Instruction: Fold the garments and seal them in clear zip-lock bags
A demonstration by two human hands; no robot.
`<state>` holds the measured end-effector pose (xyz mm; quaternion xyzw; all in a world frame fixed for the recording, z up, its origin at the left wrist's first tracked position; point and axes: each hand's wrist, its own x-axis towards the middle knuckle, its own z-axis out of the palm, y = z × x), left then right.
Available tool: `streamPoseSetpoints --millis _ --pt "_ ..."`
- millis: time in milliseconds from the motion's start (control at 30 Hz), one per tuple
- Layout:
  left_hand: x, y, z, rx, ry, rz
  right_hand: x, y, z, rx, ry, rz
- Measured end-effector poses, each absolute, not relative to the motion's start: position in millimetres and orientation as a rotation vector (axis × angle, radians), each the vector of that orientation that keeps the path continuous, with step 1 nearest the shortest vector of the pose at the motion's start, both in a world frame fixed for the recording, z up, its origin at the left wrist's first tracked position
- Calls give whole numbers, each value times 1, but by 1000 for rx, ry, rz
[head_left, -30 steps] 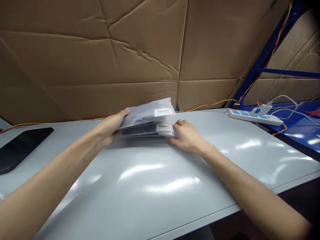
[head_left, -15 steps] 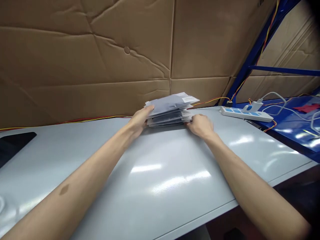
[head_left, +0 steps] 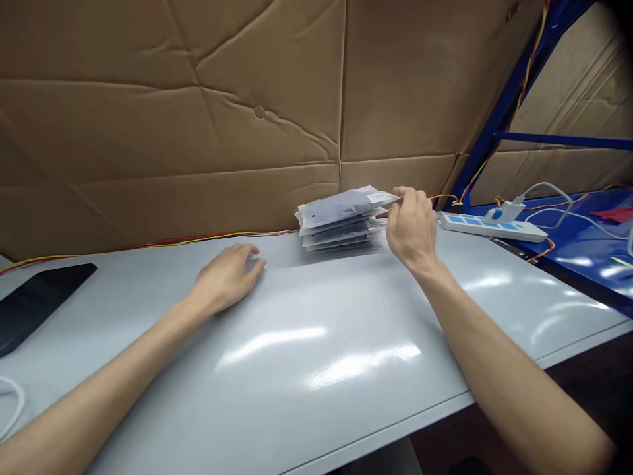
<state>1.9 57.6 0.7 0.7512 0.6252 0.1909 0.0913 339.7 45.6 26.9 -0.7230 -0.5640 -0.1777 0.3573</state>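
Note:
A stack of flat, frosted plastic packets (head_left: 339,232) with dark contents lies on the light grey table by the cardboard wall. The top packet (head_left: 341,206) sits slightly askew and bears a white label at its right end. My right hand (head_left: 411,224) is at that labelled corner, its curled fingers and thumb closed about it; the exact fingertip contact is partly hidden. Left of the stack, my left hand (head_left: 227,278) hovers over or rests on the table, fingers loosely apart and holding nothing.
A black phone-like slab (head_left: 42,300) lies at the left, with a white cable (head_left: 14,402) nearer me. On the right is a white power strip (head_left: 492,226) with a plugged-in charger, beside a blue metal frame (head_left: 499,112). Red and yellow wires run along the cardboard (head_left: 222,125).
My left hand has let go of the stack and moved left, toward me. My right hand has risen from the stack's lower right side to the top packet's corner.

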Motion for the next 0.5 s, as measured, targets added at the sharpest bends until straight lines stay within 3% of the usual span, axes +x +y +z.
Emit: streamPoseSetpoints --millis 133,500 --pt "-37 44 -18 2462 1858 340 336 46 22 -1732 -1462 -541" --pt "-43 42 -16 2492 1801 330 321 45 12 -1425 -1678 -638"
